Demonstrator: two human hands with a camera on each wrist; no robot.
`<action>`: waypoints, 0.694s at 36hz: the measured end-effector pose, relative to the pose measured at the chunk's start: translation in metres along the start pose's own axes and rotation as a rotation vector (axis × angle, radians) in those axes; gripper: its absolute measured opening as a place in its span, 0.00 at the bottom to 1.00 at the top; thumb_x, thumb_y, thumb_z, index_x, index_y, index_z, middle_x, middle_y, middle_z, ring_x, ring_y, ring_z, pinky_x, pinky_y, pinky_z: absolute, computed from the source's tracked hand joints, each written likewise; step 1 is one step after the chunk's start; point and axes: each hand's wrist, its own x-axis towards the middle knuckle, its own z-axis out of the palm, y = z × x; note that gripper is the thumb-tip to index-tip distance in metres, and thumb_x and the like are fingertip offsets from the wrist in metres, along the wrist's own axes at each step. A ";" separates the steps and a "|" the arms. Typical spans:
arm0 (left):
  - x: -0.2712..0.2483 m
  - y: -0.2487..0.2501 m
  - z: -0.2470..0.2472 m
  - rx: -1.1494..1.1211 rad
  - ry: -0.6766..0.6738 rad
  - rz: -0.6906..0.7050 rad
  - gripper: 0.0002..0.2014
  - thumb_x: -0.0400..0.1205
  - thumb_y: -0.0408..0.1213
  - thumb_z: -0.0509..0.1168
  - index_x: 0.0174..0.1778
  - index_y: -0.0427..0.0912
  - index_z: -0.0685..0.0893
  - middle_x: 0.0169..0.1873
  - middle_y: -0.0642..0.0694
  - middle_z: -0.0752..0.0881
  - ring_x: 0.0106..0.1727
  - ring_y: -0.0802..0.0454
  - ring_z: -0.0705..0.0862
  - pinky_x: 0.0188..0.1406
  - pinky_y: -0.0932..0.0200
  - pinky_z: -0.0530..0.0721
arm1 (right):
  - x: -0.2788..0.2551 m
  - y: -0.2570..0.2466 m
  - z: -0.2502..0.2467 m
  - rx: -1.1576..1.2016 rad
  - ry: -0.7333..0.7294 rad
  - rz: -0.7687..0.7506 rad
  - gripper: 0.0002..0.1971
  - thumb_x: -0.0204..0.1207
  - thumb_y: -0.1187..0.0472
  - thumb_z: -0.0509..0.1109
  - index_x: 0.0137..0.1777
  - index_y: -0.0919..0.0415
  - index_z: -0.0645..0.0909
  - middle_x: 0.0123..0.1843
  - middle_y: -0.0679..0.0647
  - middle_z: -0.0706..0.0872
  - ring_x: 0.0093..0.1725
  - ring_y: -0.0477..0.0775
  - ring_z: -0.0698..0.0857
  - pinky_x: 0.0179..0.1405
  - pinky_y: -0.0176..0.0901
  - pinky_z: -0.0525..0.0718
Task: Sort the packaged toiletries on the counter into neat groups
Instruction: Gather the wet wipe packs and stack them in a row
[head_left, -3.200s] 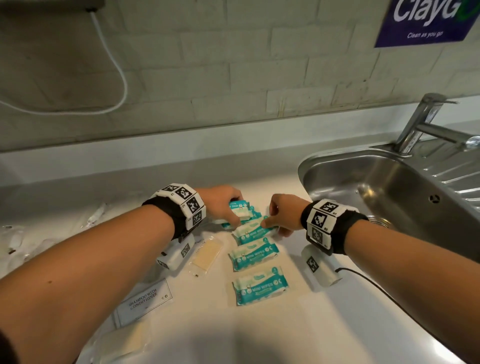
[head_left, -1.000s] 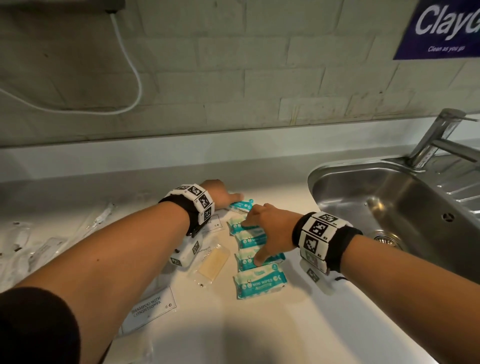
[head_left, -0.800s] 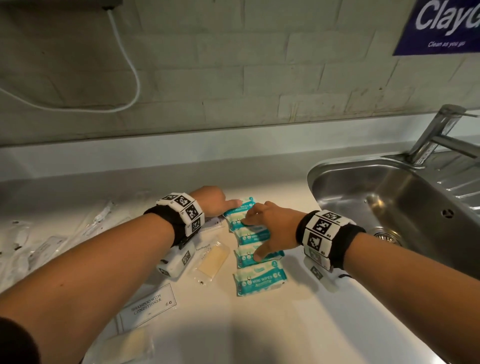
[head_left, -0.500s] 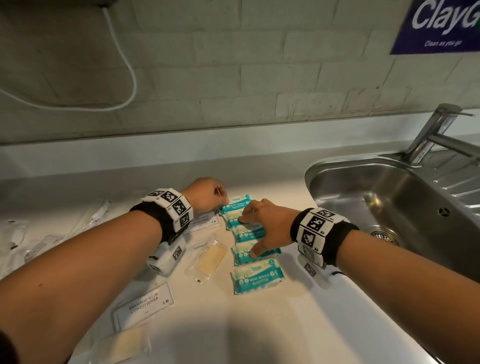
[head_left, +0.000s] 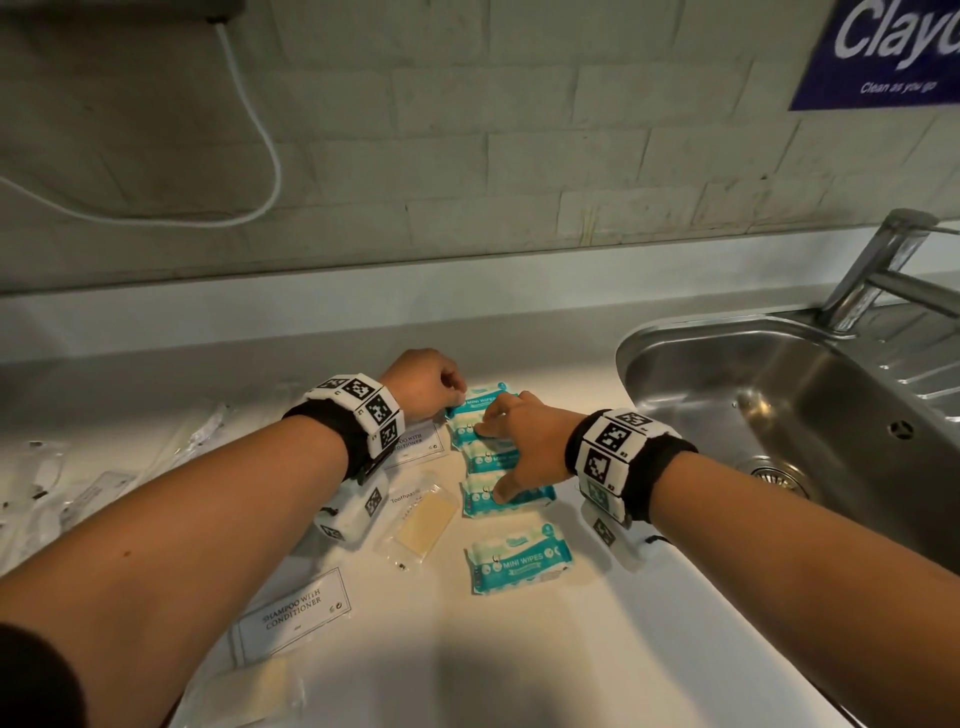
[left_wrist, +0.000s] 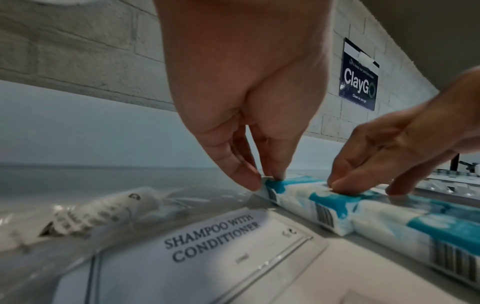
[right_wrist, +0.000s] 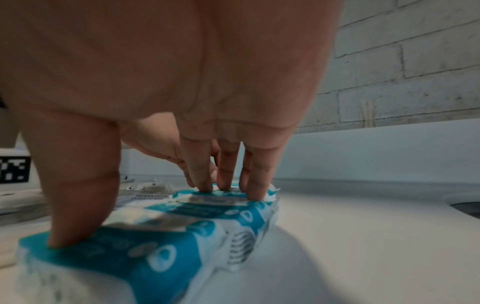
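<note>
left hand (left_wrist: 249, 107) pinches the far wipes pack (head_left: 480, 401) at its left end; right hand (head_left: 524, 447), fingers spread, presses the packs nearer in the row.

The pale counter (head_left: 545, 649) runs from the left edge to the steel sink (head_left: 810, 405) set into its right side. Down its middle lies a near-to-far column of teal-and-white mini wipes packs (head_left: 519, 557), the nearest one a little apart from the rest, the farther ones close together. Left of the column lie a clear sachet with a yellowish pad (head_left: 422, 525), a far white shampoo with conditioner sachet (head_left: 418, 441) and a near shampoo with conditioner sachet (head_left: 293, 613). A pale wrapped bar (head_left: 249, 686) sits at the near left. Clear plastic packets (head_left: 62, 488) are scattered at the far left.
</note>
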 end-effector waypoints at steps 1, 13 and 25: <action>0.000 0.000 0.000 -0.006 -0.001 -0.001 0.04 0.79 0.38 0.72 0.48 0.43 0.90 0.47 0.49 0.90 0.45 0.55 0.85 0.40 0.65 0.77 | 0.000 0.000 0.001 0.001 0.000 0.000 0.45 0.71 0.42 0.74 0.84 0.54 0.59 0.80 0.52 0.61 0.78 0.55 0.61 0.77 0.56 0.69; -0.011 -0.006 -0.007 -0.062 0.090 -0.025 0.09 0.82 0.36 0.68 0.56 0.39 0.87 0.52 0.45 0.88 0.49 0.50 0.85 0.41 0.65 0.78 | 0.002 0.015 -0.001 0.110 0.165 -0.029 0.34 0.74 0.40 0.69 0.79 0.49 0.69 0.76 0.51 0.71 0.73 0.54 0.70 0.72 0.55 0.74; -0.026 -0.001 0.001 -0.280 -0.114 -0.152 0.25 0.77 0.34 0.75 0.70 0.38 0.80 0.52 0.42 0.89 0.40 0.44 0.92 0.41 0.50 0.92 | 0.026 0.029 -0.006 0.195 0.203 0.179 0.23 0.83 0.59 0.64 0.78 0.53 0.71 0.70 0.59 0.74 0.65 0.61 0.79 0.63 0.46 0.77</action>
